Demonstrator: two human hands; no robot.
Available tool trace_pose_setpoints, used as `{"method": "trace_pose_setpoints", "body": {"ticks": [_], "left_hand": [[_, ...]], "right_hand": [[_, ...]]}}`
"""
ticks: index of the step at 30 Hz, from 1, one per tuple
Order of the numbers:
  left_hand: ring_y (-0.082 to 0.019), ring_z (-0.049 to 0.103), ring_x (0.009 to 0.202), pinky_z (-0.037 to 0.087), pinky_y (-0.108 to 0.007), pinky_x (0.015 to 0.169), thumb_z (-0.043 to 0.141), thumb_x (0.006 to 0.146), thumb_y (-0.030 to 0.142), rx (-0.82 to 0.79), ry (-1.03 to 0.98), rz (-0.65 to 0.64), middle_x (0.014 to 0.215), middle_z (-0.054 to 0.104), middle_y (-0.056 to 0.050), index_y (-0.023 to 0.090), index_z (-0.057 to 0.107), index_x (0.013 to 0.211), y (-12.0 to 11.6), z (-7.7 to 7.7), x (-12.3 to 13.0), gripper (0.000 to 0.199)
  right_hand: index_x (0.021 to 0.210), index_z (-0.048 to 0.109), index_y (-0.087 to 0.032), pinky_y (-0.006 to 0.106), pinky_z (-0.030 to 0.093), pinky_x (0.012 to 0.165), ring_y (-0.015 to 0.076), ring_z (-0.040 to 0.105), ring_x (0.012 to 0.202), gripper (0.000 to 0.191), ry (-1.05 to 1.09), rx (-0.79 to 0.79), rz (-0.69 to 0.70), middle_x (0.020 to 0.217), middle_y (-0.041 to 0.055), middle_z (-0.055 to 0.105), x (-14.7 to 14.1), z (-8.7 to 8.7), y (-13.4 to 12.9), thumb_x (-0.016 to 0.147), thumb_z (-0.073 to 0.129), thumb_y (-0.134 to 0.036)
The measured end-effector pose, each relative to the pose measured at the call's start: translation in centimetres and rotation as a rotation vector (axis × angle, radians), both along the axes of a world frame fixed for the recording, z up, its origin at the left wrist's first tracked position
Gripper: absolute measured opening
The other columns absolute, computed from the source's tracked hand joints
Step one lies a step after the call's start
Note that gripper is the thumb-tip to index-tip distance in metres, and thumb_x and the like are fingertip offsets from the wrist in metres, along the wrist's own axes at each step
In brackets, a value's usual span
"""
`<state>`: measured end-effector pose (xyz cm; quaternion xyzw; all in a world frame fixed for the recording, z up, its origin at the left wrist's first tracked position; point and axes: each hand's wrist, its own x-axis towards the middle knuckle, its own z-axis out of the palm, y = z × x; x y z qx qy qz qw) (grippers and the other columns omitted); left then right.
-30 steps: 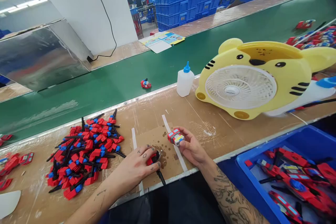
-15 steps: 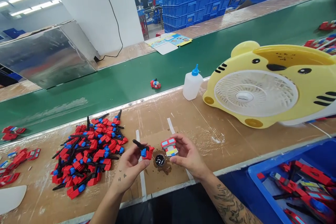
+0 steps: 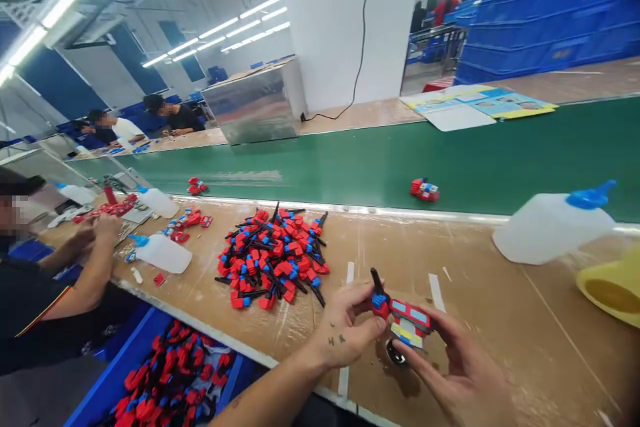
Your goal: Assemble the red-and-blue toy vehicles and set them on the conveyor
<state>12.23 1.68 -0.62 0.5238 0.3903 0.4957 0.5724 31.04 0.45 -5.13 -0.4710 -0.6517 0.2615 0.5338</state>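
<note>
My left hand [image 3: 343, 330] pinches a small red and blue toy arm [image 3: 381, 303] with a black barrel pointing up. Between the thumb and fingers of my right hand [image 3: 465, 367] is a toy robot torso [image 3: 411, 320], red with pale blue windows and a yellow and white front. The arm piece meets the torso's left side; whether it is joined I cannot tell. Just below them a small round dish of dark liquid [image 3: 397, 351] sits in a wet stain, partly covered by my right fingers. Left of my hands lies a pile of similar toy arms [image 3: 275, 257].
A green conveyor belt [image 3: 340, 167] runs behind the bench, carrying a few toy pieces [image 3: 425, 189]. A white squeeze bottle [image 3: 540, 227] stands right, by a yellow fan edge [image 3: 613, 283]. At left a co-worker's arm [image 3: 95, 280] works near bottles; a blue bin [image 3: 235, 373] of parts sits below.
The view has swung left, bringing a co-worker and a bin into sight. My hands have come closer together, so the toy arm now meets the torso.
</note>
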Motion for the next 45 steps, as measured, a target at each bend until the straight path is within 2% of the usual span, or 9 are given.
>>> {"method": "trace_pose_setpoints", "body": {"ticks": [6, 12, 16, 19, 24, 31, 37, 42, 45], "left_hand": [[-0.025, 0.060, 0.103, 0.051, -0.034, 0.091, 0.093, 0.054, 0.029, -0.033, -0.104, 0.260, 0.112, 0.060, -0.011, 0.020, 0.053, 0.131, 0.3, 0.2, 3.3, 0.087], [-0.016, 0.059, 0.087, 0.049, -0.025, 0.077, 0.090, 0.056, 0.027, -0.027, -0.097, 0.271, 0.100, 0.060, -0.004, 0.020, 0.043, 0.137, 4.1, 2.0, 4.2, 0.095], [-0.014, 0.059, 0.082, 0.049, -0.025, 0.077, 0.084, 0.064, 0.031, 0.090, 0.125, 0.142, 0.096, 0.060, -0.002, 0.019, 0.041, 0.137, 11.6, 1.7, 3.3, 0.085], [-0.017, 0.063, 0.091, 0.050, -0.028, 0.083, 0.075, 0.076, 0.035, 0.196, 0.670, 0.087, 0.104, 0.064, -0.006, 0.018, 0.032, 0.145, 19.4, 1.7, 4.3, 0.083], [-0.023, 0.063, 0.102, 0.048, -0.035, 0.093, 0.086, 0.066, 0.025, 0.175, 1.059, -0.050, 0.105, 0.067, -0.006, 0.018, 0.046, 0.138, 30.8, 2.9, 6.3, 0.083], [-0.024, 0.062, 0.107, 0.053, -0.044, 0.091, 0.064, 0.092, 0.034, -0.062, 1.486, -0.158, 0.120, 0.062, -0.008, 0.017, 0.061, 0.118, 39.6, 2.1, 5.5, 0.031], [-0.026, 0.060, 0.111, 0.052, -0.048, 0.093, 0.064, 0.092, 0.036, -0.078, 1.519, -0.155, 0.131, 0.056, -0.011, 0.018, 0.052, 0.133, 39.7, 0.1, 4.6, 0.045], [-0.034, 0.055, 0.120, 0.045, -0.047, 0.099, 0.077, 0.077, 0.048, 0.071, 1.483, -0.040, 0.143, 0.040, -0.021, 0.019, 0.023, 0.153, 34.7, 0.0, 3.9, 0.098], [-0.035, 0.053, 0.122, 0.042, -0.043, 0.101, 0.074, 0.077, 0.043, 0.190, 1.477, -0.041, 0.138, 0.043, -0.021, 0.018, 0.025, 0.153, 30.5, 1.1, 1.7, 0.094]], "right_hand": [[0.130, 0.057, -0.027, 0.040, 0.055, 0.088, 0.0260, 0.066, 0.099, 0.046, -0.200, 0.429, -0.094, 0.112, 0.0097, 0.067, -3.0, 1.8, 1.9, 0.086, 0.067, -0.018], [0.139, 0.049, -0.029, 0.048, 0.050, 0.096, 0.0304, 0.059, 0.111, 0.053, -0.178, 0.314, -0.105, 0.120, 0.0114, 0.060, -4.4, 3.0, 3.7, 0.088, 0.062, -0.018], [0.147, 0.036, -0.029, 0.050, 0.045, 0.103, 0.0315, 0.052, 0.122, 0.067, -0.203, 0.127, -0.110, 0.132, 0.0131, 0.054, -1.0, 3.1, 5.3, 0.088, 0.069, -0.034], [0.138, 0.045, -0.027, 0.049, 0.046, 0.102, 0.0306, 0.054, 0.118, 0.059, -0.211, 0.049, -0.194, 0.127, 0.0124, 0.057, 2.3, 1.6, 6.2, 0.086, 0.070, -0.038], [0.122, 0.055, -0.023, 0.043, 0.050, 0.091, 0.0278, 0.060, 0.102, 0.045, -0.201, -0.091, -0.189, 0.107, 0.0089, 0.064, 4.6, -1.6, 7.8, 0.084, 0.072, -0.039], [0.101, 0.060, -0.022, 0.036, 0.048, 0.074, 0.0231, 0.058, 0.081, 0.022, -0.249, -0.136, -0.117, 0.084, 0.0036, 0.061, 4.2, -2.8, 9.1, 0.087, 0.066, -0.038], [0.090, 0.061, -0.022, 0.036, 0.046, 0.072, 0.0235, 0.058, 0.078, 0.019, -0.243, -0.131, -0.077, 0.077, 0.0035, 0.060, 4.4, -3.1, 9.3, 0.090, 0.063, -0.041], [0.083, 0.063, -0.022, 0.036, 0.046, 0.070, 0.0232, 0.058, 0.075, 0.024, -0.241, -0.117, -0.071, 0.074, 0.0034, 0.061, 4.4, -2.9, 9.4, 0.089, 0.062, -0.045], [0.082, 0.064, -0.022, 0.036, 0.046, 0.070, 0.0235, 0.059, 0.075, 0.028, -0.224, -0.118, -0.079, 0.074, 0.0041, 0.063, 4.5, -2.8, 9.3, 0.088, 0.062, -0.049]]}}
